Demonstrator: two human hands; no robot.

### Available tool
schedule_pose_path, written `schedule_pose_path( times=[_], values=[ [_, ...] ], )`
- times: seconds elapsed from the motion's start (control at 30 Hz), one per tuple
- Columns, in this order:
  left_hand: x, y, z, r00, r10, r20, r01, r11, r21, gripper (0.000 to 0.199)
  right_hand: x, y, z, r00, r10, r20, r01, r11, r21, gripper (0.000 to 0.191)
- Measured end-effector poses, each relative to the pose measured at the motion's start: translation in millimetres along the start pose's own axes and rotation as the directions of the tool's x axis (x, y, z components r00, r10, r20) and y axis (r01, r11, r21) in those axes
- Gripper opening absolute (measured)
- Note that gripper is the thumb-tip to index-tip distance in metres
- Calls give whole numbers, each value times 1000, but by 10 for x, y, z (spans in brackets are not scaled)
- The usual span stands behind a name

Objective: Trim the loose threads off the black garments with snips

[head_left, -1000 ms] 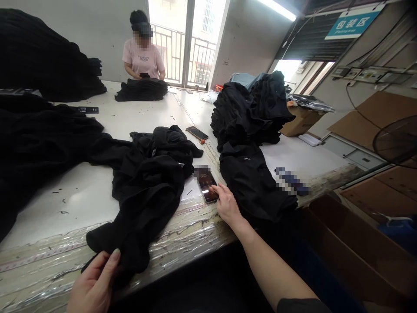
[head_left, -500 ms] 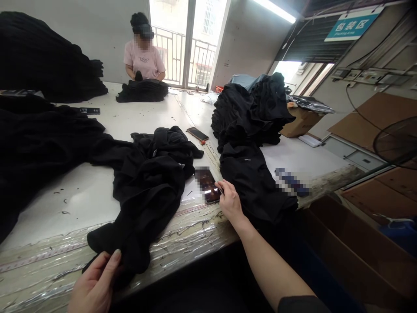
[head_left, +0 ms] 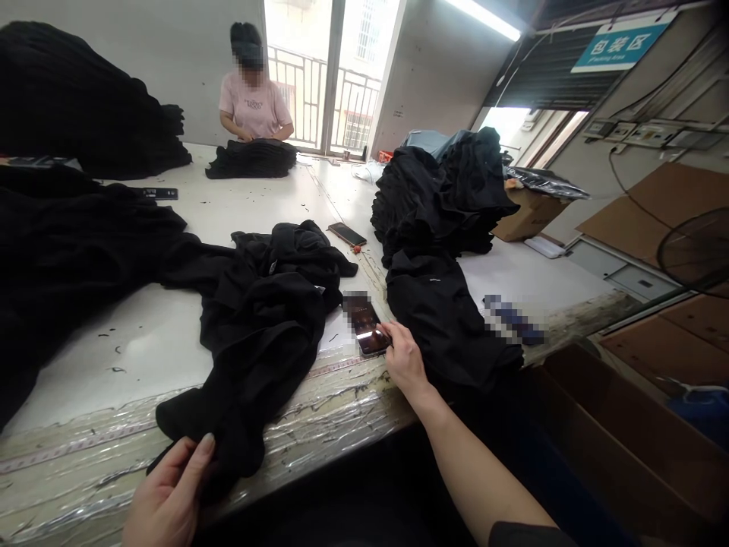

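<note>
My left hand (head_left: 171, 490) pinches the lower end of a crumpled black garment (head_left: 250, 342) between thumb and fingers at the table's front edge. The garment stretches away across the table in loose folds. Further right, my right hand (head_left: 404, 355) has its fingers curled, with the fingertips at the lower right of a phone (head_left: 364, 323) lying on the table with its screen lit. Whatever may be inside those fingers is hidden. Just beyond that hand lies a folded black garment (head_left: 438, 319) with a small light mark on it.
Piles of black garments stand at left (head_left: 80, 106) and at right (head_left: 438, 194). A second phone (head_left: 347, 234) lies mid-table. Across the table, a person (head_left: 254, 106) stands behind a black stack (head_left: 250, 159). An open cardboard box (head_left: 626, 433) sits below at the right.
My right fingertips have shifted slightly over the phone's screen. My left hand keeps its grip on the garment. Across the table, the other person's hands have moved down onto the black stack.
</note>
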State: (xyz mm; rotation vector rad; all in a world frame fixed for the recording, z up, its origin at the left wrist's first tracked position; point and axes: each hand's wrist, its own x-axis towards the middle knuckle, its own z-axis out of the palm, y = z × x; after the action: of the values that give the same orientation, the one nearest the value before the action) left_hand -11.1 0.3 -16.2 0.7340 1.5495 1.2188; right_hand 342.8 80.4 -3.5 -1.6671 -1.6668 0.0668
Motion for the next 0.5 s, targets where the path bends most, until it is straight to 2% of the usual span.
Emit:
schedule_pose_path(
  times=[0.07,0.13,0.2,0.27,0.33,0.37,0.43,0.5],
  values=[
    [3,19,1,997,-63,47,65,997,-31,39,16,-41,-46,999,1,-46,0,1000,20,51],
    [-9,98,11,993,-108,49,112,990,-90,41,38,-109,-101,996,24,-83,-17,997,80,44],
    [-45,229,29,994,-105,40,110,982,-153,45,50,-227,-143,993,81,-89,-63,980,188,34],
    [-115,377,57,999,-10,42,15,994,-112,42,44,-408,-150,990,130,-49,-109,946,305,24],
    [-219,494,104,981,168,101,-174,983,57,31,31,-642,-108,995,94,22,-96,923,372,19],
    [-280,532,135,951,253,178,-280,948,153,25,28,-766,-69,998,36,54,-55,921,387,18],
    [-403,568,203,855,337,395,-459,846,271,14,44,-999,41,987,-122,102,73,919,388,17],
    [-505,570,254,726,281,627,-549,786,284,9,99,-1171,181,961,-248,124,189,913,360,23]
  ],
)
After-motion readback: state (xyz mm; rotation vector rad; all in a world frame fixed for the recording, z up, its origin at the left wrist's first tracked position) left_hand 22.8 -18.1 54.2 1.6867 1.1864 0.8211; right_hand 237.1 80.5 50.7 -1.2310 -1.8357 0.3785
